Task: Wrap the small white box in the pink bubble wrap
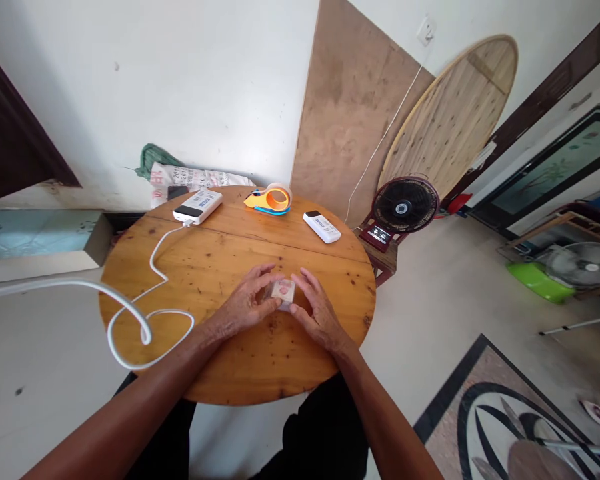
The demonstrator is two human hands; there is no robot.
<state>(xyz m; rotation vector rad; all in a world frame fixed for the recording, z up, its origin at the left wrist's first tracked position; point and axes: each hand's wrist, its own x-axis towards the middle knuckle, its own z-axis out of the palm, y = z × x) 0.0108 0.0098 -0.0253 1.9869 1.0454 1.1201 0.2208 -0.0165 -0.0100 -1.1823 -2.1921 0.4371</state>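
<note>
A small, pale, see-through box (283,291) with a reddish print on top lies on the round wooden table (220,360), near its middle. My left hand (253,298) curves around the box's left side, its thumb at the near edge. From the right, my right hand (317,307) meets it, with the thumb at the near right corner and the fingers bent along the far side. Both hands grip the box between them. What the box contains is too small to make out.
Toward the far edge stand a white power bank (199,207) with a white cable (155,263), an orange tape dispenser (270,199) and a second white power bank (321,227). The cable loops beside my left forearm. A fan (401,207) stands right of the table.
</note>
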